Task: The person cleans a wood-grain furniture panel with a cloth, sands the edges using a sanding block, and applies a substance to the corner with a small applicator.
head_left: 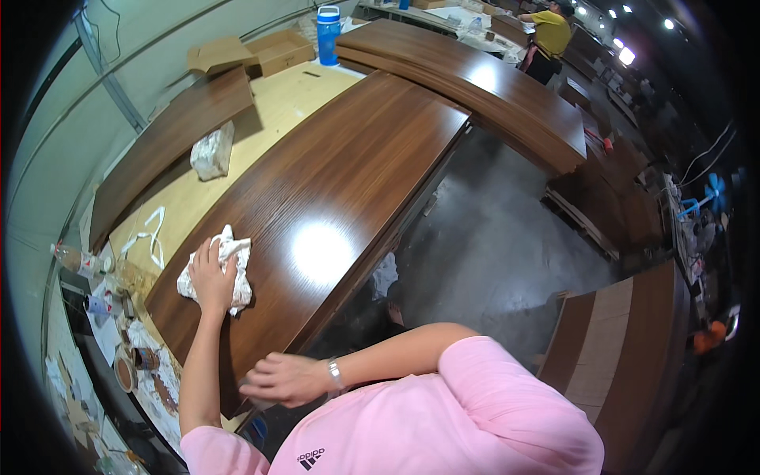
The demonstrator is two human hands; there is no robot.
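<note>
My left hand [211, 279] presses flat on a crumpled white cloth [236, 261] that lies on a long glossy dark brown wood panel [332, 182]. My right hand [286, 378] rests on the near edge of the same panel, fingers bent over the edge, a metal watch on the wrist. A bright light reflection shows on the panel just right of the cloth.
A second white cloth [212, 152] lies on the pale workbench [285, 99] beside another dark panel [166, 142]. More stacked panels [491, 87], cardboard boxes [253, 54] and a blue bottle [328, 33] sit farther off. Bottles and cans [119, 317] crowd the left. A person in yellow [550, 36] works far away.
</note>
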